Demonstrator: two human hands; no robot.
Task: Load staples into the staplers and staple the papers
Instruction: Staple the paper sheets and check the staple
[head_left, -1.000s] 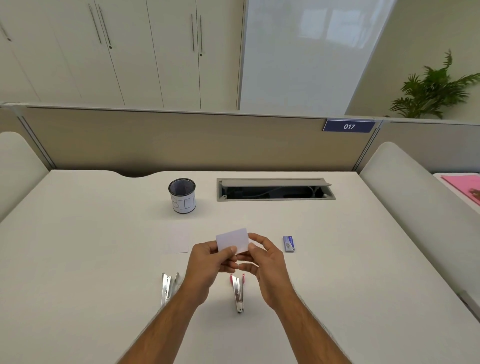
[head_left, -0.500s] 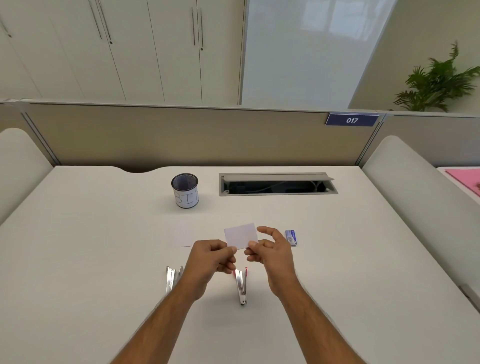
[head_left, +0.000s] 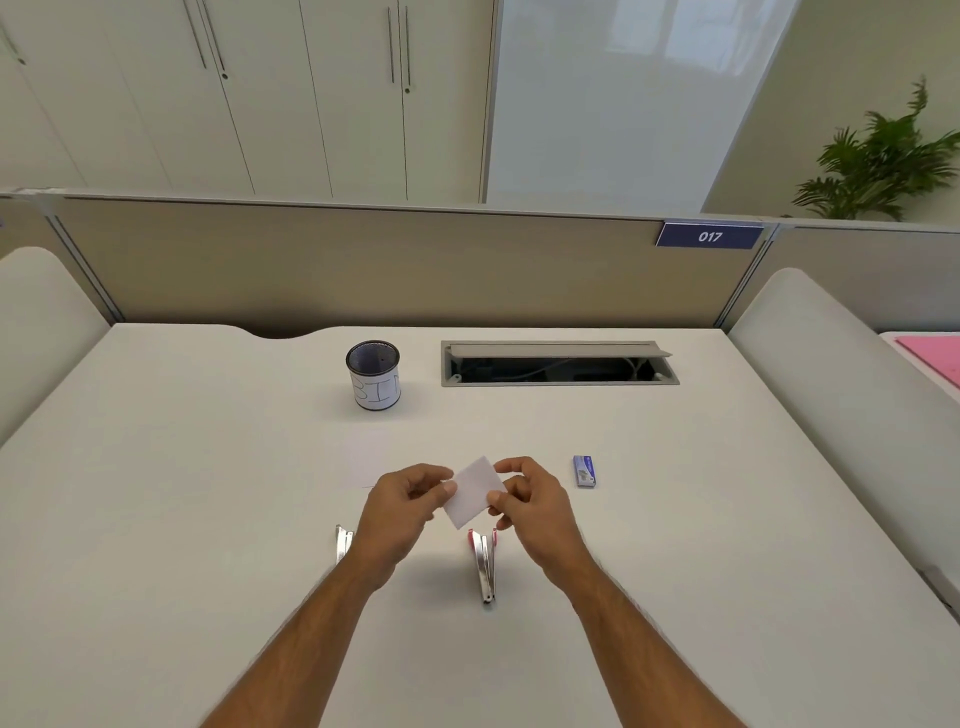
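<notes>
Paper slip (head_left: 474, 498): held tilted above the tabletop (head_left: 208, 493), likely being lined up for stapling.
Left hand (head_left: 402, 512): fingers pinched on its left edge.
Right hand (head_left: 532, 506): pinched on its right edge.
Red stapler (head_left: 484, 564): lies open below, within reach.
Second stapler (head_left: 343, 543): partly hidden by the left wrist.
Staple box (head_left: 584, 471): to the right, near.

Office cubicle, daylight
Beige partition (head_left: 363, 265) edges the white table (head_left: 156, 493); pale cabinets (head_left: 260, 93), whiteboard (head_left: 623, 104) and plant (head_left: 878, 166) beyond.

The plain white desk (head_left: 208, 519) bore 2 opened metal staplers (head_left: 484, 564) (head_left: 343, 543), a small blue staple box (head_left: 584, 471), a dark mesh cup (head_left: 373, 375) and a faint white sheet (head_left: 368, 457)
</notes>
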